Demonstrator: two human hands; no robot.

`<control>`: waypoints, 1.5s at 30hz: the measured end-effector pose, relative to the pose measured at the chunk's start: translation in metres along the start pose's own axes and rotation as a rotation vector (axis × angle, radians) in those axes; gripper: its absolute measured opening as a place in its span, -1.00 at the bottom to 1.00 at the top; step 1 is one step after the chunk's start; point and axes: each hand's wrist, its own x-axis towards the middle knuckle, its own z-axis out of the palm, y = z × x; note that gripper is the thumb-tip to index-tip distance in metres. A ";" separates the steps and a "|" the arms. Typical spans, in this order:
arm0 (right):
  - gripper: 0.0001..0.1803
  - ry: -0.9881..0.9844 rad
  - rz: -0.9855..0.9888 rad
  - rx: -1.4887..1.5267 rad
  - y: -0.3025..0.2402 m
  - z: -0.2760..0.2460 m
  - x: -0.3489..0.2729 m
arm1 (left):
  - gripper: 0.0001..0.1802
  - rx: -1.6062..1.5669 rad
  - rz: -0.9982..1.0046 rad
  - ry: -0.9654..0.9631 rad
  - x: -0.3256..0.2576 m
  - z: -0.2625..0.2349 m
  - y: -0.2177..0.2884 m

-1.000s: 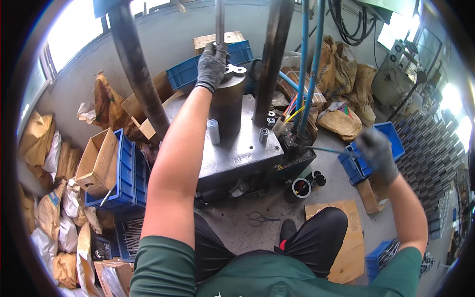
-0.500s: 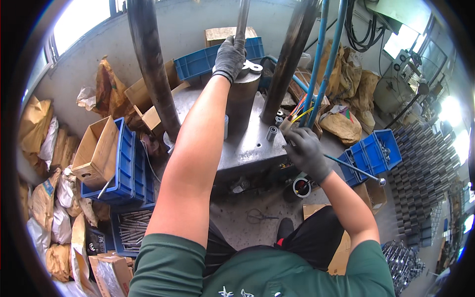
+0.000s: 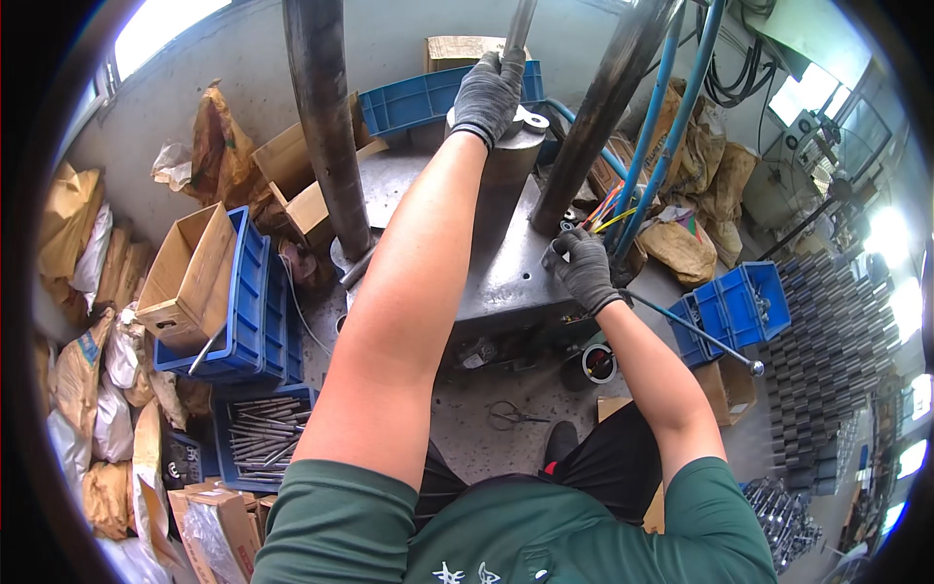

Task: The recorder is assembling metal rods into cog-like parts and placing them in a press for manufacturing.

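Observation:
My left hand (image 3: pixel 489 95), in a grey glove, is closed round an upright metal rod (image 3: pixel 522 21) above a thick steel post (image 3: pixel 506 185). A flat metal piece with a round hole (image 3: pixel 532 120) lies on top of the post, beside that hand. My right hand (image 3: pixel 587 271), also gloved, is at the right of the steel base plate (image 3: pixel 496 287), its fingers closed round a small metal bushing (image 3: pixel 558 250), which they partly cover. Just beyond it, close to the dark right-hand column, is another small bushing (image 3: pixel 567 226).
Dark steel columns (image 3: pixel 326 117) rise on both sides of the post. Blue hoses (image 3: pixel 671 127) run down at the right. A thin ball-ended lever (image 3: pixel 715 343) juts out past my right wrist. Blue crates (image 3: pixel 243 302) and a bin of metal rods (image 3: pixel 263 438) are at the left.
My right hand has moved up and left onto the small bushing and closed on it. My left hand still grips the rod. The whole view has shifted slightly.

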 end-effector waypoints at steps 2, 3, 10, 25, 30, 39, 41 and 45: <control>-0.78 0.029 0.046 0.078 -0.001 -0.008 0.003 | -0.31 0.013 -0.002 0.002 0.000 0.004 0.001; -0.82 0.101 0.099 0.268 -0.002 -0.009 0.007 | -0.30 0.031 -0.006 0.007 0.001 0.005 0.001; -0.82 0.367 -0.052 0.470 -0.076 -0.090 0.111 | -0.21 0.047 -0.087 -0.056 -0.003 -0.009 -0.001; -0.66 0.211 0.288 0.215 -0.099 -0.060 0.184 | -0.42 -0.243 0.233 0.354 -0.019 -0.009 0.011; -0.53 0.180 0.250 0.315 -0.076 -0.062 0.175 | -0.42 -0.784 0.139 0.524 -0.022 -0.003 0.071; -0.33 0.096 0.309 0.332 -0.098 -0.082 0.174 | -0.36 -0.626 0.008 0.435 -0.017 0.001 0.070; -0.39 0.100 0.288 0.327 -0.102 -0.083 0.174 | -0.39 -0.556 -0.011 0.433 -0.014 -0.004 0.069; -0.38 0.103 0.328 0.301 -0.100 -0.082 0.176 | -0.39 -0.566 0.056 0.425 -0.005 -0.002 0.065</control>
